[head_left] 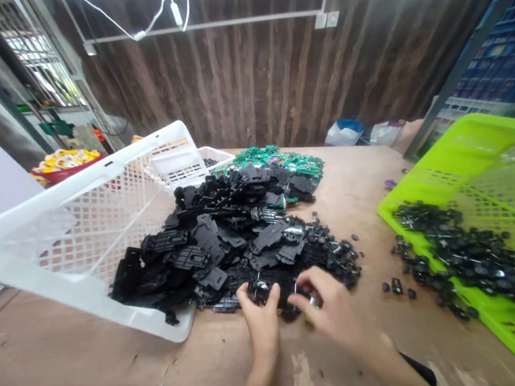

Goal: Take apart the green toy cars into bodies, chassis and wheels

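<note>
My left hand (259, 317) is closed around a black plastic toy car chassis (260, 290), thumb on its near side, at the front of a large pile. To its right, my right hand (330, 304) pinches a small wheel axle (295, 286) with a thin shiny rod; the fingers partly hide it. Behind both hands lies the heap of black chassis (212, 244). Loose black wheels on axles (341, 258) are piled at the heap's right side, just beyond my right hand.
A white basket (145, 317) lies tipped on its side at the left. On the right, a lime-green basket (482, 308) spills black wheels onto the wooden table (233, 362). Green parts (301, 162) are heaped behind the chassis. Bags (344, 134) stand by the wall.
</note>
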`<action>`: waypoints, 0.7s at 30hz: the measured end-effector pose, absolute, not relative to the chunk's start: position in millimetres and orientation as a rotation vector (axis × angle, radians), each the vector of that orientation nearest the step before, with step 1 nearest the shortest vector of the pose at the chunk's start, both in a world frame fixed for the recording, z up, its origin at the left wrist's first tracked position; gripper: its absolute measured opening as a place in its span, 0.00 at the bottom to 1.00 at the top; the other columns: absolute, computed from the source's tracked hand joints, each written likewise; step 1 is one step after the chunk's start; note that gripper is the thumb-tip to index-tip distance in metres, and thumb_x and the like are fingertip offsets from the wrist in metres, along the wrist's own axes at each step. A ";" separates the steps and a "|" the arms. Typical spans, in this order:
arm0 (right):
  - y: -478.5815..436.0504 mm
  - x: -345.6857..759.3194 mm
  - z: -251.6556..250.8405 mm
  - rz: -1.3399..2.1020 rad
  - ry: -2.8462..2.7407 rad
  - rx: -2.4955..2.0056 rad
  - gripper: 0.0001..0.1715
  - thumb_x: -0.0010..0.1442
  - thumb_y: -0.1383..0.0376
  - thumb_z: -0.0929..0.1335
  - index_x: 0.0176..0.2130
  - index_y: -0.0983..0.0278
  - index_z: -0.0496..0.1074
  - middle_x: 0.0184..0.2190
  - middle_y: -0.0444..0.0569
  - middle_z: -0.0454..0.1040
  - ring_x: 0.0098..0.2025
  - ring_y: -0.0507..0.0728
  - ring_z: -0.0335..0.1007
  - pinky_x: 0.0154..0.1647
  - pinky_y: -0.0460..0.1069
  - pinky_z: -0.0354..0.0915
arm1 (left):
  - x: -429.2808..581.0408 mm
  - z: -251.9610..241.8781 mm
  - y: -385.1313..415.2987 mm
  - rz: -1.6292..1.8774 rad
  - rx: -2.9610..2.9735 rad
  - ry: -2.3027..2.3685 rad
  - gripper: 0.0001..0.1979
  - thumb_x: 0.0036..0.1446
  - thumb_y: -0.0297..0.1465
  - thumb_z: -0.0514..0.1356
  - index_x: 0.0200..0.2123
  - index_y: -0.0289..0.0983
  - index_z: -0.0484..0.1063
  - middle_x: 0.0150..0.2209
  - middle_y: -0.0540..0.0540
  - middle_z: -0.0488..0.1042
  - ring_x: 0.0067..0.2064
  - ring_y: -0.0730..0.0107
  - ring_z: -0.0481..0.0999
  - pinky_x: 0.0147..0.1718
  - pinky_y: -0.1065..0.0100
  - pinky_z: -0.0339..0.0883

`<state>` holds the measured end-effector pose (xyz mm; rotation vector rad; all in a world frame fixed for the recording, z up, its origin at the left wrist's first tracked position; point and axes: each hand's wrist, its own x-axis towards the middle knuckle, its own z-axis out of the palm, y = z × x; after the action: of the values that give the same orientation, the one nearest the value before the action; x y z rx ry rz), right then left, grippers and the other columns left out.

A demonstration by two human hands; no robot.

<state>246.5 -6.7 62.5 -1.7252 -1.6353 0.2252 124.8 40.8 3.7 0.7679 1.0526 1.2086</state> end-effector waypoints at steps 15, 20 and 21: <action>259.1 333.7 67.2 0.285 -1.268 -2.046 0.18 0.63 0.59 0.65 0.50 0.65 0.67 0.48 0.51 0.70 0.45 0.56 0.70 0.45 0.56 0.69 | 131.7 -30.7 49.0 1.333 0.715 0.968 0.33 0.37 0.37 0.71 0.44 0.39 0.58 0.31 0.48 0.74 0.35 0.65 0.76 0.38 0.67 0.69; 244.9 338.5 94.3 0.036 -1.188 -1.975 0.16 0.62 0.61 0.66 0.48 0.66 0.67 0.46 0.51 0.70 0.45 0.56 0.69 0.45 0.56 0.67 | 130.9 -24.1 44.8 1.328 0.673 0.964 0.32 0.37 0.36 0.71 0.44 0.38 0.59 0.32 0.48 0.75 0.35 0.65 0.76 0.38 0.68 0.69; 233.5 341.2 102.9 -0.026 -1.175 -1.953 0.15 0.61 0.63 0.66 0.47 0.67 0.67 0.46 0.51 0.69 0.46 0.56 0.68 0.46 0.55 0.66 | 128.9 -22.8 44.8 1.316 0.677 0.968 0.32 0.38 0.36 0.71 0.44 0.38 0.59 0.34 0.47 0.75 0.36 0.65 0.76 0.39 0.68 0.68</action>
<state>341.2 233.5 102.9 -1.9533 -1.1754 -0.0257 128.9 44.8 -22.8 0.6773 0.9677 1.3164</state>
